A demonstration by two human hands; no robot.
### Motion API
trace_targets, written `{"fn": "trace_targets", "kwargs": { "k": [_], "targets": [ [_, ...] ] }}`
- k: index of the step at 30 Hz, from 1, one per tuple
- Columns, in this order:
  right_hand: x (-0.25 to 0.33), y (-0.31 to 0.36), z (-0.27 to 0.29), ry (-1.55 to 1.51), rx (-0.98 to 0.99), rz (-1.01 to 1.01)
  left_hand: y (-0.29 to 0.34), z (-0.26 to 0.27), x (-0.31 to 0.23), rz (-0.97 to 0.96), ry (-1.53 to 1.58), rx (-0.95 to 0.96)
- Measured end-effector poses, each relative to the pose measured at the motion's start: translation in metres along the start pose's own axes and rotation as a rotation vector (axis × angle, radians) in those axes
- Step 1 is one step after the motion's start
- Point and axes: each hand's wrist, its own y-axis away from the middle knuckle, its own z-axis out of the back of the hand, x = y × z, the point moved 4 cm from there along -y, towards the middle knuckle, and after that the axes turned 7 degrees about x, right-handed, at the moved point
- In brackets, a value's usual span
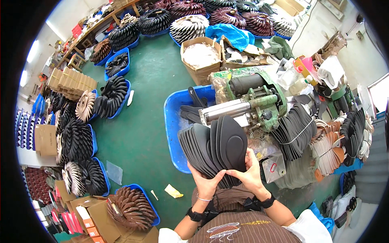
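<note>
Left grip [206, 186] and right grip [252, 175] both pinch a fanned stack of smooth black insoles [229, 146], thumbs over the lower part of its near face; most of the fingers behind are hidden from me. I have the stack just below centre, toward five o'clock in my view, raised before a green metal machine with shiny rollers [259, 101] between one and two o'clock from it. As I judge it, gathering is done, but the pieces splay into two groups and seem not yet evened up. I see no tie on them, unlike the string-tied dark grey bundle [293, 131] between two and three. Loose black pieces [196, 98] lie in a blue plastic tub [173, 135] at ten. Broad rounded ends point to twelve; the long axis runs twelve to six, the left group tipping toward eleven.
</note>
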Motion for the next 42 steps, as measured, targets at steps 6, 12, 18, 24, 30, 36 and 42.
{"fn": "trace_targets", "kwargs": {
  "k": [6,12,18,24,30,36,42],
  "targets": [
    [-0.007,-0.003,0.000,-0.103,-0.158,0.186,-0.006,0.006,0.000,0.047,0.096,-0.031],
    [-0.049,0.005,0.036,-0.039,-0.163,0.156,-0.015,0.052,0.008,0.048,-0.036,-0.148],
    [-0.080,-0.061,0.060,0.071,-0.205,0.205,-0.019,0.096,0.007,0.021,-0.086,-0.191],
    [-0.046,-0.032,0.037,0.284,-0.204,0.297,-0.009,0.113,0.014,0.044,-0.013,-0.189],
    [-0.100,-0.056,0.060,0.174,-0.096,0.158,-0.011,0.100,0.029,0.113,0.127,-0.085],
    [-0.060,-0.046,0.026,-0.156,-0.052,0.083,-0.002,0.108,0.032,0.118,0.081,-0.021],
    [-0.071,-0.084,0.040,-0.114,-0.129,-0.114,-0.006,0.093,0.031,0.153,0.069,-0.008]
  ]
}}
